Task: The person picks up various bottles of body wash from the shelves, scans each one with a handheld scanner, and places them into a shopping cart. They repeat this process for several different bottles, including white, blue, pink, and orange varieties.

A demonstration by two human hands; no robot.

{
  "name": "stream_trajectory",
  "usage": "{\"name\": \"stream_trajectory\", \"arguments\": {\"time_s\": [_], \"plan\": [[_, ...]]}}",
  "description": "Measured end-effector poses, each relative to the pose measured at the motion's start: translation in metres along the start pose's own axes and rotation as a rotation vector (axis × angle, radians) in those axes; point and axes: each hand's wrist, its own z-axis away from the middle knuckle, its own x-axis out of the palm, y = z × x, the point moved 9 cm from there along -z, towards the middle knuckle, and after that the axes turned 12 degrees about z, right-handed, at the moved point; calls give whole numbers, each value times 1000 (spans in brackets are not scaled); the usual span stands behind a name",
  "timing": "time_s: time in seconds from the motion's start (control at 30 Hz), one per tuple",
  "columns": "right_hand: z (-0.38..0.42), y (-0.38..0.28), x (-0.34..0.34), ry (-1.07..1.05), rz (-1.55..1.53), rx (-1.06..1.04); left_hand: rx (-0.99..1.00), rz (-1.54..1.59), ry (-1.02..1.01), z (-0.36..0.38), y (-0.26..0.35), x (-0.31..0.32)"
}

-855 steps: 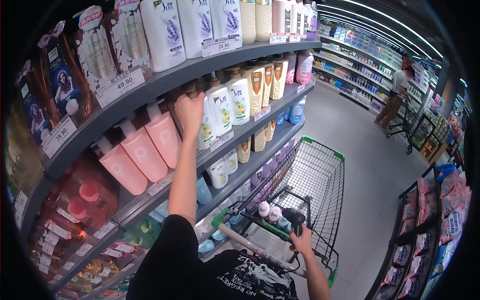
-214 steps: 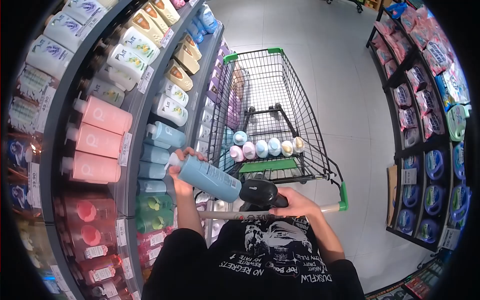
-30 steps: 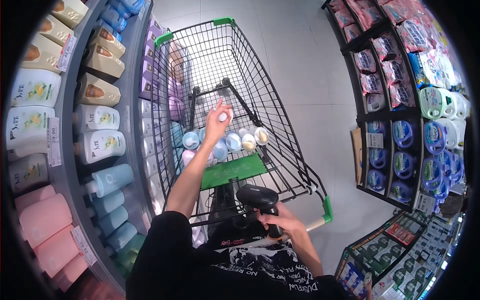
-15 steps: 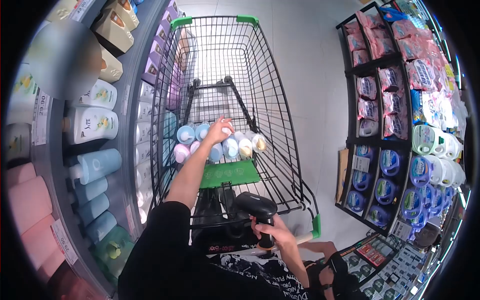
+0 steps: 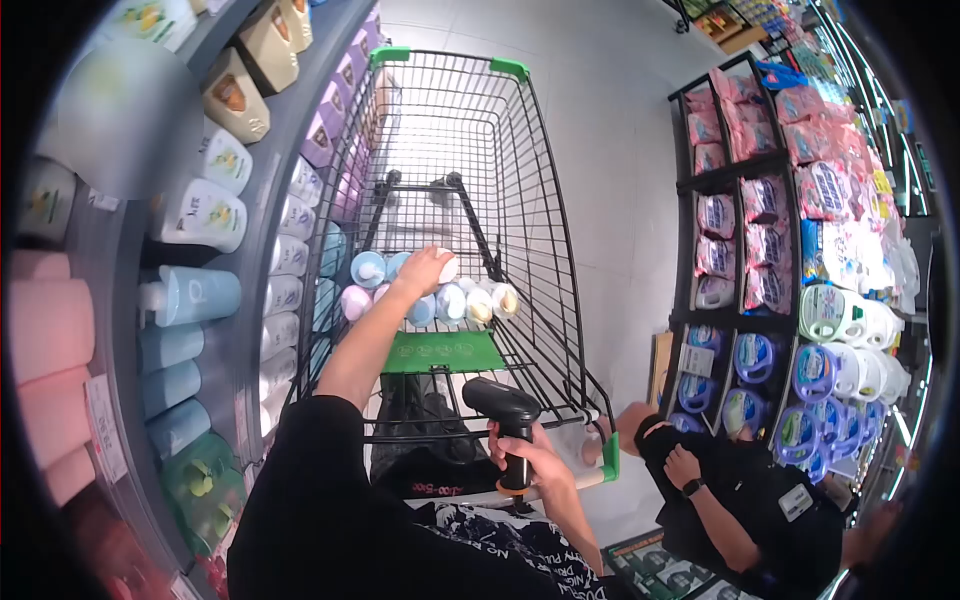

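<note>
The left hand (image 5: 425, 272) reaches into the cart (image 5: 443, 352), fingers bent at a white-topped bottle (image 5: 449, 268), grip unclear, among upright bottles probably bunched for support. The right hand (image 5: 540, 462) grips the scanner (image 5: 503, 404) by its handle, likely for control.

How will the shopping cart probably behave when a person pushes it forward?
The shopping cart should roll easily, since wheels show beneath its far part and the floor looks smooth. Built of close wire, it is probably stiff. The bottles, upright near the handle, might wobble or tip at a sudden push.
</note>
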Motion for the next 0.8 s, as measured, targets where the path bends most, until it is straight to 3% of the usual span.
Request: {"name": "stream_trajectory", "arguments": {"time_s": [0.1, 0.17, 0.37, 0.43, 0.57, 0.67, 0.73, 0.8], "plan": [[-1, -2, 5, -67, -11, -35, -70, 99, -45, 29, 6, -33], [1, -5, 2, -9, -5, -61, 8, 66, 52, 57, 13, -63], [1, -7, 21, -174, 103, -95, -13, 236, 296, 167, 12, -143], [-5, -5, 21, -233, 139, -157, 31, 310, 441, 219, 34, -180], [-3, -5, 23, -242, 114, -193, 68, 141, 780, 333, 86, -261], [8, -16, 32, -275, 147, -257, 132, 125, 1219, 434, 143, -317], [9, -16, 30, -274, 140, -282, 247, 283, 1438, 489, 167, -339], [8, -14, 28, -271, 116, -289, 296, 96, 1650, 542, 204, -357]]}}
